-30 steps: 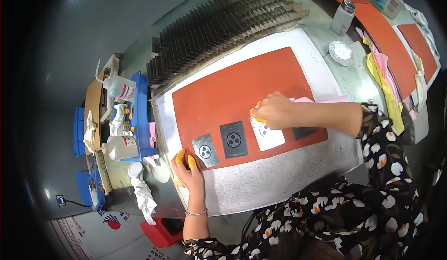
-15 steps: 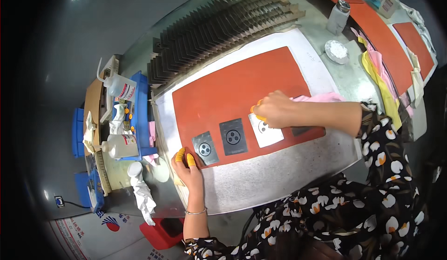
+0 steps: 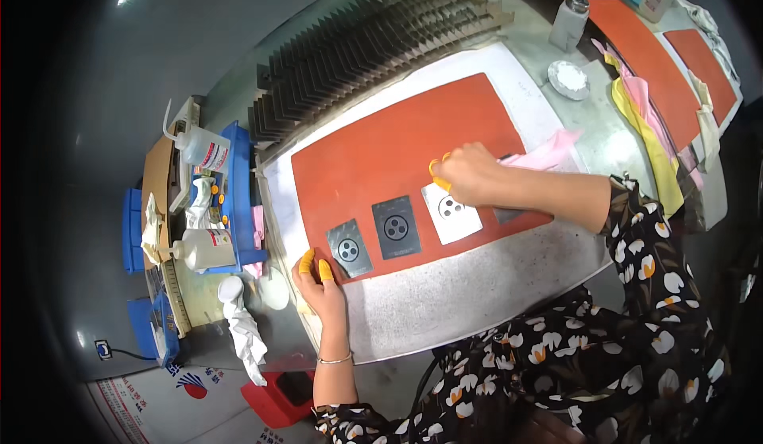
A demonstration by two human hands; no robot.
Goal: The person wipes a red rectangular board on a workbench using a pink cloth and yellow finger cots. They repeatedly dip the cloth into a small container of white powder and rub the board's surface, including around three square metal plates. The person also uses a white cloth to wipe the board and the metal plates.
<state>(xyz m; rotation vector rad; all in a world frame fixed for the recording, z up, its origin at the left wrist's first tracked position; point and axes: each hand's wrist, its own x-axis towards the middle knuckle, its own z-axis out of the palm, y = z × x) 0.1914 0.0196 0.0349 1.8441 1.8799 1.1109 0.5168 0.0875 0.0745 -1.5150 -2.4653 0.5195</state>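
My right hand [image 3: 470,174] is closed, yellow finger cots on its fingers. Its fingertips are at the top edge of a bright plate [image 3: 451,217] with a dark three-hole circle; what they pinch, if anything, is hidden. From behind that wrist a pink cloth [image 3: 548,154] sticks out. Two darker plates, one in the middle [image 3: 396,228] and one farther left [image 3: 350,248], lie on the orange mat [image 3: 381,158]. A further dark plate [image 3: 510,215] is partly covered by my right forearm. At the mat's lower left corner rests my left hand [image 3: 320,281], its cot-covered fingers apart, holding nothing.
Behind the mat stands a long rack of dark thin plates [image 3: 358,54]. Squeeze bottles [image 3: 205,150] and a blue tray [image 3: 242,190] are at left. A capped jar [image 3: 569,23], a dish of white material [image 3: 569,78] and a yellow cloth [image 3: 648,146] are at right.
My right hand has shifted slightly up and right at the bright plate, and the pink cloth's free end spreads differently. My left hand keeps its place; the whole view has moved a little.
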